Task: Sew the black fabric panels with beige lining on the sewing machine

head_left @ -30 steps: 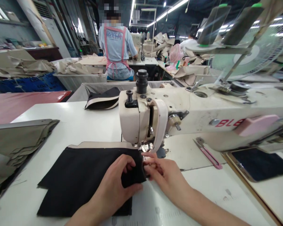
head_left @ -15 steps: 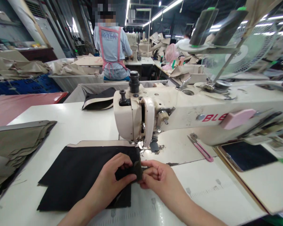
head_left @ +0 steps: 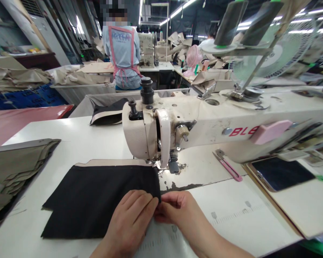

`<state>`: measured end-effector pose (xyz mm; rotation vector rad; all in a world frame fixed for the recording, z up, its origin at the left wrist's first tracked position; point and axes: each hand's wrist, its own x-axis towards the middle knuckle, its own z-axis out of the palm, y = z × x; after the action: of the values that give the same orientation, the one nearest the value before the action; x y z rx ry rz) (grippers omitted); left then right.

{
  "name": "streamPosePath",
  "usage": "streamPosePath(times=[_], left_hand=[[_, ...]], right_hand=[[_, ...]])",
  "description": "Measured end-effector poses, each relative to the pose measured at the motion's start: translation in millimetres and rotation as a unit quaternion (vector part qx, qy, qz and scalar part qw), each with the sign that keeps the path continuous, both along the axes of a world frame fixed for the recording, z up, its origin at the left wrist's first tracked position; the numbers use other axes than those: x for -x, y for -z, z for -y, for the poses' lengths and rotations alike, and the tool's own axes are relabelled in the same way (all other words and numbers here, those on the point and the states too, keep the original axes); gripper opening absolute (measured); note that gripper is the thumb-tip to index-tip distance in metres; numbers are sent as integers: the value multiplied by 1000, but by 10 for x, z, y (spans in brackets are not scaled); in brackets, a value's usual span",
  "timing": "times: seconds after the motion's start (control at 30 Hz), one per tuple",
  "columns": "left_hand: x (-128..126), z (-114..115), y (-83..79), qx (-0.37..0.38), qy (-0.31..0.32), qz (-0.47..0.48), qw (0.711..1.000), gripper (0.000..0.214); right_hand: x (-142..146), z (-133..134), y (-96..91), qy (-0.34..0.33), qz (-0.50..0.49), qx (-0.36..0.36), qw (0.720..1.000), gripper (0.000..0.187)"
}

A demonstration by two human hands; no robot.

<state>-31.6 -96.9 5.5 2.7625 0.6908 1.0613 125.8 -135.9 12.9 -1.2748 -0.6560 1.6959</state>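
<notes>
A black fabric piece (head_left: 91,200) with a beige strip (head_left: 118,162) along its far edge lies flat on the white table. The far right corner of the cloth sits beneath the needle area of a sewing machine (head_left: 145,139). My left hand (head_left: 133,218) is closed over the cloth's right edge, fingers together and thumb hidden. Just right of it, my right hand (head_left: 181,211) pinches that same edge between thumb and curled fingers. The fingertips of both hands almost meet there.
Pink-handled thread snips (head_left: 227,166) and a phone (head_left: 282,173) lie to the right. Layered olive cloth (head_left: 24,168) is at the left. Another black piece (head_left: 110,113) rests behind the machine head. Thread cones (head_left: 231,23) stand above. A co-worker (head_left: 122,53) faces away beyond.
My left hand has shifted from holding a turned-up edge with thumb and finger apart to lying over it. The olive underside no longer shows, and the edge lies straighter. The view moved slightly.
</notes>
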Motion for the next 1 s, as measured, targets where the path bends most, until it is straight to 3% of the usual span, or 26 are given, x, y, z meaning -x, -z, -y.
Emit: streamPosePath(times=[0.37, 0.53, 0.67, 0.73, 0.77, 0.8, 0.9, 0.93, 1.0], left_hand=[[-19, 21, -48, -20, 1, -12, 1000, 17], [-31, 6, -26, -24, 3, 17, 1000, 17], [-14, 15, -3, -16, 11, 11, 1000, 25], [0, 35, 10, -13, 10, 3, 1000, 26], [5, 47, 14, -14, 10, 1, 1000, 26], [9, 57, 13, -14, 10, 3, 1000, 26], [17, 39, -35, 29, 13, 9, 999, 21], [22, 3, -65, 58, 12, -2, 998, 18], [39, -122, -128, 95, -2, -59, 994, 14]], right_hand=[[-34, 29, -171, 25, -68, 15, 997, 14], [-51, 36, -186, 2, -77, 1, 997, 19], [-81, 90, -107, -33, -23, -15, 999, 15], [-125, 119, -34, -13, 87, -77, 993, 17], [-155, 124, 1, 3, 174, -141, 975, 21], [-191, 119, 31, 16, 268, -225, 936, 25], [-301, 35, 75, -46, 458, -471, 752, 25], [-329, -8, 76, -90, 480, -518, 703, 22], [-360, -90, 73, -162, 498, -561, 641, 22]])
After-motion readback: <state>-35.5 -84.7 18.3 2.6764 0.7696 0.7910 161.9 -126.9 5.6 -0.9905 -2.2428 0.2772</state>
